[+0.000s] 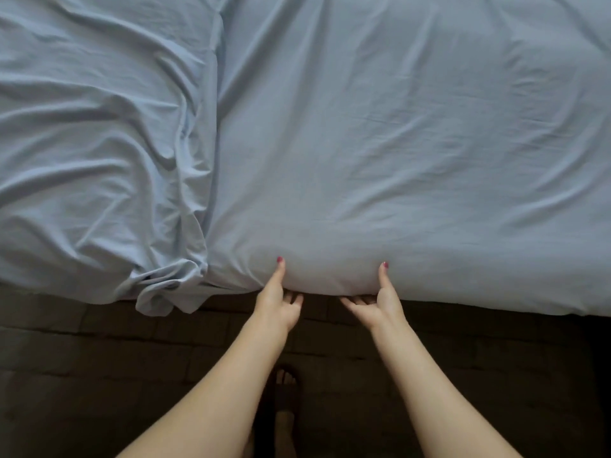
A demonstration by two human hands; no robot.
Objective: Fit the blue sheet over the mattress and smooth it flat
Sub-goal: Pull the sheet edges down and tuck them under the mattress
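Observation:
The blue sheet (380, 143) covers the whole bed top. On the right it lies fairly smooth over the mattress; on the left it is bunched into deep folds (99, 153), with a loose clump hanging over the near edge (165, 292). My left hand (277, 302) grips the near edge of the sheet-covered mattress, thumb on top and fingers curled underneath. My right hand (380, 305) grips the same edge a little to the right in the same way. The mattress itself is hidden under the sheet.
A dark tiled floor (99, 375) runs along the near side of the bed. My foot in a sandal (287, 388) stands on it between my forearms. A long crease (216, 127) divides the smooth part from the rumpled part.

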